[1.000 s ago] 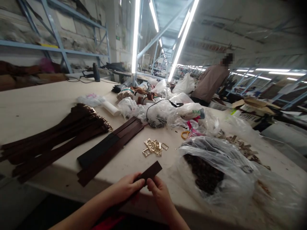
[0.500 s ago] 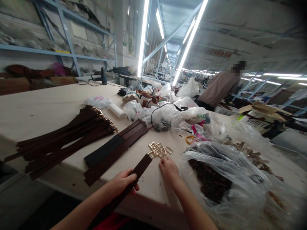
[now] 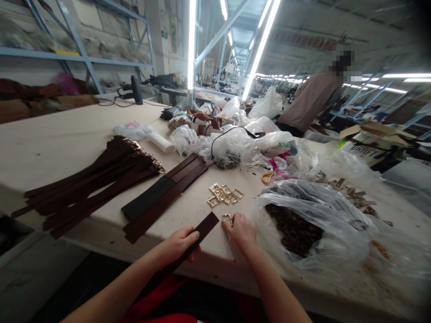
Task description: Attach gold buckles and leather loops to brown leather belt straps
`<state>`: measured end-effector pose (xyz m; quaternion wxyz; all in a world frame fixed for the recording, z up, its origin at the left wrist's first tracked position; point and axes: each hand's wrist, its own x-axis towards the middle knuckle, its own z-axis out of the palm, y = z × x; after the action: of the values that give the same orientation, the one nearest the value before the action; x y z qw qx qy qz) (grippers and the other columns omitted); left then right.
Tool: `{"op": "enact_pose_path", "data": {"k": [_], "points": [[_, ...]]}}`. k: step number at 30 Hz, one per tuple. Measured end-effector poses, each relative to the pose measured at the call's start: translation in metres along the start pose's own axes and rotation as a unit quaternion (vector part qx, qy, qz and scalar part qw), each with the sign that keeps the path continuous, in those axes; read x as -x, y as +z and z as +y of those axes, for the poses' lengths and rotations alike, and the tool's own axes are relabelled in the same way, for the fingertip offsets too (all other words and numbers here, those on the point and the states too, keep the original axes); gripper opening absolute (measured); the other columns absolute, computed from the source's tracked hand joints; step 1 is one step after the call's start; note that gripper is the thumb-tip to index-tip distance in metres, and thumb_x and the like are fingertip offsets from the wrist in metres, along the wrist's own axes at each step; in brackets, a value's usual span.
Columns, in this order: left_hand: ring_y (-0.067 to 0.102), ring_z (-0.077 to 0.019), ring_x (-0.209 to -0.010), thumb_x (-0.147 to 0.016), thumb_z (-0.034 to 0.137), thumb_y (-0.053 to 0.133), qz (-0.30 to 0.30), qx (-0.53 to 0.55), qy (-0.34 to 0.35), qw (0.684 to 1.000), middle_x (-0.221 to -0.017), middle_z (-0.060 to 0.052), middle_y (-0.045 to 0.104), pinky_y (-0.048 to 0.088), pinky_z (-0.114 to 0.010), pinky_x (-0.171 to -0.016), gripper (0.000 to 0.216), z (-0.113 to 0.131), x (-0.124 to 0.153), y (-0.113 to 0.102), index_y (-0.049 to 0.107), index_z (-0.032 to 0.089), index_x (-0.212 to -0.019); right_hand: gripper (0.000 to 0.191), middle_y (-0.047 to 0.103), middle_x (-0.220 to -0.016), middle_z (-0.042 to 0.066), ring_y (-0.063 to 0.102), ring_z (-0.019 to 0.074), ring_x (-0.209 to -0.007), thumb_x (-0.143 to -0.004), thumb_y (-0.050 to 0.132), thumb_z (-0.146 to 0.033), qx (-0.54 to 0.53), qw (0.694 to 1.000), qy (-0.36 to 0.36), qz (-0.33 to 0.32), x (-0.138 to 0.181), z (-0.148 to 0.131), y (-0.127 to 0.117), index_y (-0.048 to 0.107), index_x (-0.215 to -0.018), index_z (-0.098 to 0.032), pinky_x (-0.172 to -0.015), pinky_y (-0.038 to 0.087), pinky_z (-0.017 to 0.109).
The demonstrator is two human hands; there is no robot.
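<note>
My left hand [image 3: 182, 244] is closed round a dark brown leather strap [image 3: 208, 225], thumb on top, its squared end pointing up and right. Between the fingertips of my right hand [image 3: 241, 229] is a gold buckle [image 3: 226, 219], just right of the strap's end and apart from it. A small heap of gold buckles [image 3: 222, 194] lies on the table beyond both hands. To the left lie more flat brown straps [image 3: 168, 190], and farther left a bundle of brown belts [image 3: 111, 179] has buckles at its far ends.
Right of my hand, a clear plastic bag [image 3: 323, 202] holds dark brown loops [image 3: 292, 229]. Behind stand more plastic bags [image 3: 232, 150], a white roll [image 3: 161, 142] and yellow-handled scissors [image 3: 267, 178]. A person [image 3: 311, 101] leans at the back right beside an open cardboard box [image 3: 373, 134].
My right hand has drawn one gold buckle away from the heap, back towards me beside the strap's end. The strap stays in my left hand. The camera view has tilted down slightly.
</note>
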<state>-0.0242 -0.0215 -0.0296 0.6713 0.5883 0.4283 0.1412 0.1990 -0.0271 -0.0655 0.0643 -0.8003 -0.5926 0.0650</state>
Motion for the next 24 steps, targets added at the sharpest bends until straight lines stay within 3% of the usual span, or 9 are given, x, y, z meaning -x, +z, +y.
{"op": "enact_pose_path", "data": {"k": [7, 11, 17, 19, 22, 24], "points": [[0.054, -0.0100, -0.046, -0.077, 0.051, 0.043, 0.006, -0.003, -0.038, 0.999, -0.072, -0.002, 0.061, 0.036, -0.020, -0.044, 0.037, -0.006, 0.000, 0.001, 0.047, 0.015, -0.085, 0.025, 0.060, -0.092, 0.009, 0.056, 0.0216, -0.082, -0.073, 0.056, -0.030, -0.091, 0.995, -0.040, -0.012, -0.008, -0.005, 0.007, 0.055, -0.093, -0.016, -0.066, 0.035, 0.028], [0.054, -0.0092, -0.046, -0.079, 0.048, 0.042, 0.015, 0.003, -0.047, 0.999, -0.074, -0.002, 0.062, 0.034, -0.018, -0.043, 0.035, -0.011, -0.003, 0.000, 0.048, 0.015, -0.088, 0.020, 0.061, -0.090, 0.008, 0.056, 0.0192, -0.080, -0.077, 0.051, -0.023, -0.155, 0.984, -0.085, -0.007, -0.009, -0.011, 0.010, 0.058, -0.095, -0.018, -0.070, 0.036, 0.028], [0.055, -0.0083, -0.046, -0.080, 0.046, 0.044, 0.013, 0.045, -0.072, 0.996, -0.076, -0.003, 0.064, 0.034, -0.017, -0.042, 0.034, -0.009, 0.002, -0.004, 0.049, 0.015, -0.094, 0.028, 0.060, -0.092, 0.008, 0.054, 0.0174, -0.080, -0.085, 0.040, -0.030, -0.295, 0.950, -0.103, 0.018, 0.001, -0.013, 0.009, 0.059, -0.100, -0.016, -0.072, 0.040, 0.029], [0.054, -0.0080, -0.045, -0.080, 0.046, 0.046, 0.002, 0.067, -0.075, 0.995, -0.075, -0.003, 0.064, 0.034, -0.016, -0.042, 0.036, -0.006, 0.002, -0.004, 0.049, 0.015, -0.097, 0.035, 0.059, -0.084, 0.005, 0.052, 0.0140, -0.067, -0.083, 0.044, -0.038, -0.460, 0.886, -0.059, -0.012, 0.007, -0.013, 0.005, 0.057, -0.107, -0.016, -0.062, 0.042, 0.027], [0.054, -0.0076, -0.045, -0.079, 0.046, 0.047, -0.019, 0.088, -0.076, 0.993, -0.073, -0.002, 0.064, 0.034, -0.016, -0.042, 0.037, -0.001, 0.001, 0.001, 0.048, 0.015, -0.099, 0.040, 0.055, -0.075, 0.000, 0.042, 0.0077, -0.053, -0.074, 0.059, -0.044, -0.721, 0.685, 0.037, -0.099, 0.019, -0.016, -0.003, 0.059, -0.105, -0.019, -0.050, 0.038, 0.022], [0.053, -0.0081, -0.045, -0.079, 0.048, 0.048, -0.048, 0.090, -0.073, 0.992, -0.071, -0.002, 0.063, 0.036, -0.017, -0.043, 0.038, 0.001, -0.001, 0.004, 0.048, 0.015, -0.099, 0.038, 0.053, -0.071, -0.002, 0.038, 0.0052, -0.051, -0.068, 0.066, -0.042, -0.787, 0.592, 0.081, -0.153, 0.027, -0.020, -0.007, 0.064, -0.099, -0.020, -0.047, 0.035, 0.019]]}}
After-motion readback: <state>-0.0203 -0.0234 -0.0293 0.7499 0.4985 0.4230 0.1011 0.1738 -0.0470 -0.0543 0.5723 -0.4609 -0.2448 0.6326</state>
